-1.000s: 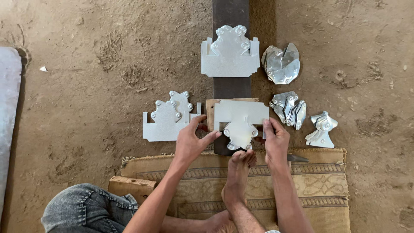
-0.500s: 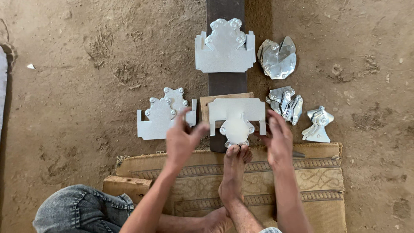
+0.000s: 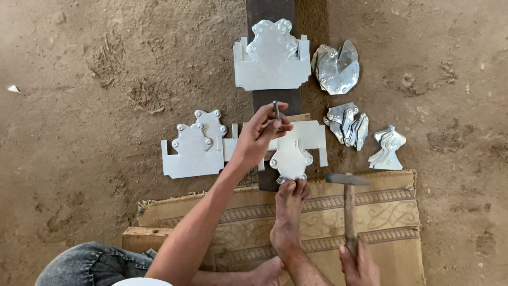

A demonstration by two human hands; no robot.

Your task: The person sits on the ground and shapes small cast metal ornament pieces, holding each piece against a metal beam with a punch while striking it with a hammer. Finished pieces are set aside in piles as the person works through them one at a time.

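My left hand (image 3: pixel 261 135) pinches a small metal punch (image 3: pixel 275 109) upright over a cut sheet-metal piece (image 3: pixel 292 150) that lies on a dark iron bar (image 3: pixel 271 10). The toes of my bare foot (image 3: pixel 290 212) press on that piece's near edge. My right hand (image 3: pixel 359 262) grips the wooden handle of a hammer (image 3: pixel 347 197), its head raised just right of the piece. A second shaped sheet-metal piece (image 3: pixel 193 149) lies on the dirt to the left, and a third one (image 3: pixel 272 58) rests on the bar farther away.
Folded shiny metal parts (image 3: pixel 336 66) and smaller ones (image 3: pixel 348 126), (image 3: pixel 388 148) lie on the dirt to the right. A patterned mat (image 3: pixel 391 228) over a wooden block (image 3: pixel 138 238) is under me. My jeans-clad knee (image 3: pixel 90 265) is at the bottom left.
Both hands were pressing on the sheet-metal piece. Now my left hand holds a punch above it and my right hand has pulled back and holds a hammer.
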